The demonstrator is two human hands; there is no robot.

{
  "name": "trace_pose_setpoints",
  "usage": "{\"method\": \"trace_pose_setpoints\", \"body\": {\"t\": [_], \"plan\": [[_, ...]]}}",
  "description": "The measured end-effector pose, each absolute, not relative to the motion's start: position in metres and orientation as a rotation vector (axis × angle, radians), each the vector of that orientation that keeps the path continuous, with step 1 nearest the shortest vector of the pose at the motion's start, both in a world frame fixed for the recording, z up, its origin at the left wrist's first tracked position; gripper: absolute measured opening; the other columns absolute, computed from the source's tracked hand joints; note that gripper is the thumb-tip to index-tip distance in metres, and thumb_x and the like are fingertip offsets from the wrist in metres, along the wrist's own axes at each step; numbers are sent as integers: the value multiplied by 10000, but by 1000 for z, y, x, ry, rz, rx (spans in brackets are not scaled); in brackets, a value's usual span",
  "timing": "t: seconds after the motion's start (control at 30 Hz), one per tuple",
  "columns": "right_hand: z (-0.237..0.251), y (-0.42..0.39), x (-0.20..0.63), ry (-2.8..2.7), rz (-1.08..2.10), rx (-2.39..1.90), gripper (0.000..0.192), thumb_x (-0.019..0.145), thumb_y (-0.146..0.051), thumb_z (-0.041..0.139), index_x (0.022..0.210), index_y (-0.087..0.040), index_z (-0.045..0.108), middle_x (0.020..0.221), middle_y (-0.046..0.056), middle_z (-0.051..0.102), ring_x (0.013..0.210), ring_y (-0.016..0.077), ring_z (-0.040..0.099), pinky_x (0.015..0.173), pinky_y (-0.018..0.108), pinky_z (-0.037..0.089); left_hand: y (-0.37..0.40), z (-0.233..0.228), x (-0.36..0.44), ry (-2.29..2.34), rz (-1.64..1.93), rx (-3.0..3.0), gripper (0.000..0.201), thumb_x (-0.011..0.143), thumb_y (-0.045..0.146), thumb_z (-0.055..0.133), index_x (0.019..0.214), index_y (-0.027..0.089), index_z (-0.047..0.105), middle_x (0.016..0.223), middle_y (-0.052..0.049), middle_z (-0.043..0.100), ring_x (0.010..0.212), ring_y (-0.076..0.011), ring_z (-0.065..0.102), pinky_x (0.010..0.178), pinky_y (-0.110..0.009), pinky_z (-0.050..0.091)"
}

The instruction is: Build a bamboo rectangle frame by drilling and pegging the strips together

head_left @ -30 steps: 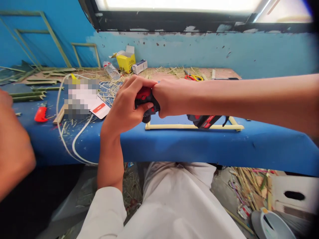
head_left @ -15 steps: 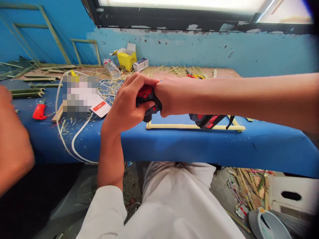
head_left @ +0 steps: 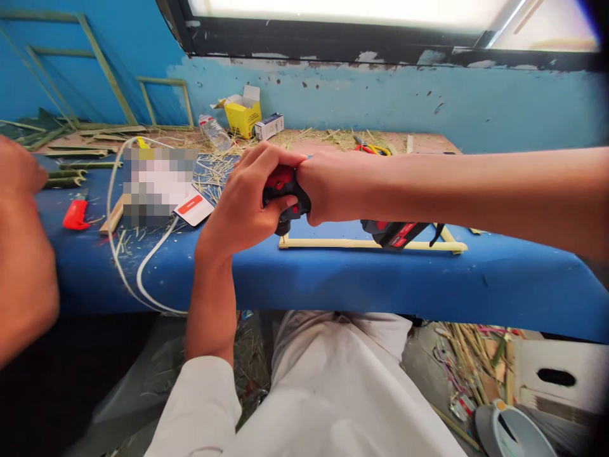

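Both of my hands grip a black and red cordless drill [head_left: 287, 184] that points down at the table. My left hand [head_left: 250, 193] wraps round the drill's body from the left, thumb across its front. My right hand [head_left: 316, 184] is closed on the handle, mostly hidden behind its own wrist; the battery [head_left: 399, 233] shows below the forearm. Under the chuck, the bit meets the left corner of a pale bamboo frame [head_left: 333, 243], which lies near the front edge of the blue table [head_left: 361, 279]. Part of the frame is hidden by my right arm.
Another person's arm [head_left: 23, 254] reaches in at the left. A red-handled tool [head_left: 76, 214], a white cable [head_left: 143, 273], a card [head_left: 194, 205], a plastic bottle [head_left: 214, 131] and a yellow box [head_left: 242, 114] lie on the table. Bamboo frames [head_left: 164, 82] lean on the wall.
The bit sits slightly lower at the frame's corner, with less of it showing under the chuck. The other person's arm at the left has shifted. My grip is unchanged.
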State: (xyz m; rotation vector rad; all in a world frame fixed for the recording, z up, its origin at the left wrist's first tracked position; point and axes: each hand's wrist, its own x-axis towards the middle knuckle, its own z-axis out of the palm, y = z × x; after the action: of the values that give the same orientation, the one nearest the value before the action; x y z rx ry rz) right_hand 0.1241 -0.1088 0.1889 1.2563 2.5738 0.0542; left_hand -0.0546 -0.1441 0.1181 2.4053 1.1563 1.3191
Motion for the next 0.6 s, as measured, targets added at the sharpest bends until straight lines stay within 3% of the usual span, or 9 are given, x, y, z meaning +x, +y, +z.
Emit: {"method": "trace_pose_setpoints", "body": {"t": [0.1, 0.27, 0.6], "plan": [[188, -110, 124, 2626, 186, 1236, 247, 746, -335, 750, 967, -234, 704, 913, 51, 735, 836, 231, 699, 638, 302, 385, -144, 118, -55, 1156, 1322, 2424, 511, 827, 125, 698, 1300, 316, 672, 1272, -48, 673, 1224, -312, 655, 1011, -510, 591], [190, -115, 124, 2619, 155, 1254, 302, 746, -292, 787, 1037, -245, 722, 988, 50, 752, 859, 220, 699, 613, 284, 354, -144, 118, -56, 1137, 1324, 2454, 489, 849, 146, 696, 1299, 336, 663, 1260, -43, 671, 1214, -304, 650, 1004, -509, 586], [189, -117, 125, 2612, 64, 1306, 275, 746, -275, 816, 998, -191, 748, 883, 54, 739, 770, 180, 668, 655, 295, 334, -143, 118, -57, 1127, 1314, 2502, 466, 859, 105, 696, 1287, 280, 642, 1261, -27, 665, 1221, -259, 631, 1059, -469, 550]]}}
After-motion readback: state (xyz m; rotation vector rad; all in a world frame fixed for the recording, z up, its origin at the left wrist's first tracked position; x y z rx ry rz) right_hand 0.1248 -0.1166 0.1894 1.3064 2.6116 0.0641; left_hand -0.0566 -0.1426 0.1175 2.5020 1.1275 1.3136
